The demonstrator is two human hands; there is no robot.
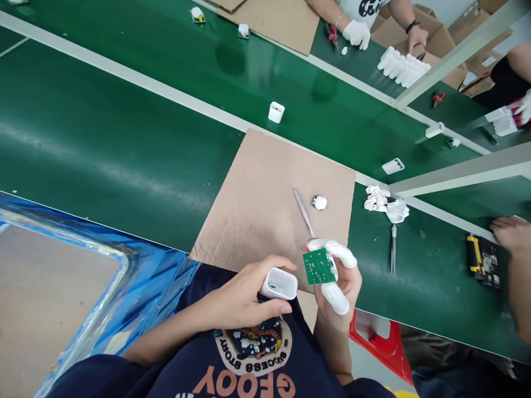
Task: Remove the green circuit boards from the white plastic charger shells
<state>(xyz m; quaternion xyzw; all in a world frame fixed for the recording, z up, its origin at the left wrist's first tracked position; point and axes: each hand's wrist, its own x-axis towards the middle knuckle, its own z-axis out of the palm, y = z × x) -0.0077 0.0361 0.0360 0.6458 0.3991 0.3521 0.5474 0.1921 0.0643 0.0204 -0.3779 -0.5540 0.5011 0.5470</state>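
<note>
My left hand grips a white plastic charger housing, its open end tilted up toward me. Beside it on the right, my right hand pinches a green circuit board between fingers that wear white finger cots. The board's soldered side faces me, a short gap from the housing. On the cardboard sheet beyond my hands lie metal tweezers and another small board with a white blob.
White finger cots and a metal tool lie right of the cardboard. Another housing and small boards sit on the green belt. Co-workers' hands are across the line. Grey metal posts stand at right.
</note>
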